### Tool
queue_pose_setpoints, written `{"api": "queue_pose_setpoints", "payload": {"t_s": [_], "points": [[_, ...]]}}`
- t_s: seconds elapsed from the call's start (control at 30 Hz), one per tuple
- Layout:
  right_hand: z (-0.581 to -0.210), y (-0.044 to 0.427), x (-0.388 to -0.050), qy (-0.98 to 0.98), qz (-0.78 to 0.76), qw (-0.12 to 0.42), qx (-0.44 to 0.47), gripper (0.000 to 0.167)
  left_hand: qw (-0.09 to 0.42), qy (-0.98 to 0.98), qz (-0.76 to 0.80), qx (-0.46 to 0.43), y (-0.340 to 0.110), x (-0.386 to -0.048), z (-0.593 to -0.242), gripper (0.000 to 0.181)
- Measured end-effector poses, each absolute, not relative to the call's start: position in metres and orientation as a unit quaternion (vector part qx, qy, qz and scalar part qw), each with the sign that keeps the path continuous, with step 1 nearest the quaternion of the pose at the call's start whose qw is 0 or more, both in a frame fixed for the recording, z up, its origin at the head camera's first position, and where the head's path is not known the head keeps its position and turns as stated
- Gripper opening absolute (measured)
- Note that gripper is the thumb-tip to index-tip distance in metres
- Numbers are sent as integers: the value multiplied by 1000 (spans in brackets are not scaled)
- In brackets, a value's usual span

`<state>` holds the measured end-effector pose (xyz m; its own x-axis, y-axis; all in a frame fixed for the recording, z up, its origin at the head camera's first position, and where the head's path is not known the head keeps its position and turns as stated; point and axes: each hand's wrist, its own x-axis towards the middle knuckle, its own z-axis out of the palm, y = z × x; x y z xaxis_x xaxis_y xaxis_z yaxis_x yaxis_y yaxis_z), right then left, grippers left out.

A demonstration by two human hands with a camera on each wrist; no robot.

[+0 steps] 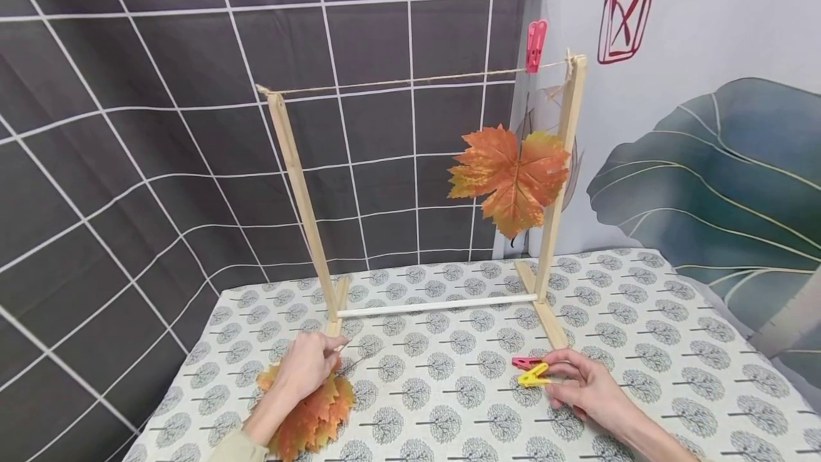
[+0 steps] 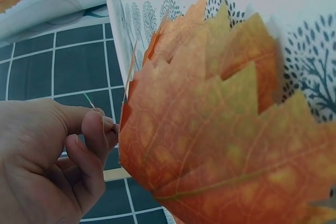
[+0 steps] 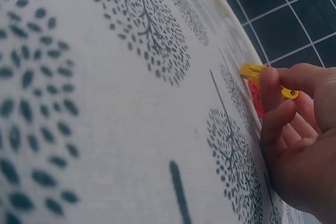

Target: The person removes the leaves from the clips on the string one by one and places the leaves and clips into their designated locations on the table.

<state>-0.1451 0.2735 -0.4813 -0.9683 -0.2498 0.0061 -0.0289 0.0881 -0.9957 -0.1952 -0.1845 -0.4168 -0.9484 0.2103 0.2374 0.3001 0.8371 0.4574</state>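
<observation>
The left hand (image 1: pixel 306 366) is pinching a thin stem (image 2: pixel 90 101) beside jagged orange leaves (image 1: pixel 313 419); the right hand (image 1: pixel 586 385) is pinching a yellow plastic clothespin (image 1: pixel 532 376) beside a pink plastic clothespin (image 1: pixel 524 361)

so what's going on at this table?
A person's left hand pinches a stem at the pile of orange leaves on the patterned cloth. The right hand holds a yellow clothespin in its fingers, with a red-pink one right beside it. Beyond, one leaf hangs below a pink clothespin clipped on the string of a wooden frame.
</observation>
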Motion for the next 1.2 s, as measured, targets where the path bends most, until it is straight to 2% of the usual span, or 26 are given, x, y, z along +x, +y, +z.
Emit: {"api": "queue_pose_setpoints", "payload": {"t_s": [0.23, 0.47, 1.0, 1.2], "points": [[-483, 274, -143, 726, -676, 86, -98, 52, 80, -954, -255, -135, -184, -192, -419, 27], [-485, 277, -141, 719, -681, 67, -121, 44, 75, -954, -259, -133, -185, -193, -423, 27], [-475, 276, -137, 697, -715, 48, -25, 35, 102, -954, -245, -137, -186, -194, -429, 25], [-467, 276, -139, 734, -680, 9, -7, 36, 98, -953, -251, -139, -187, -193, -430, 24]]}}
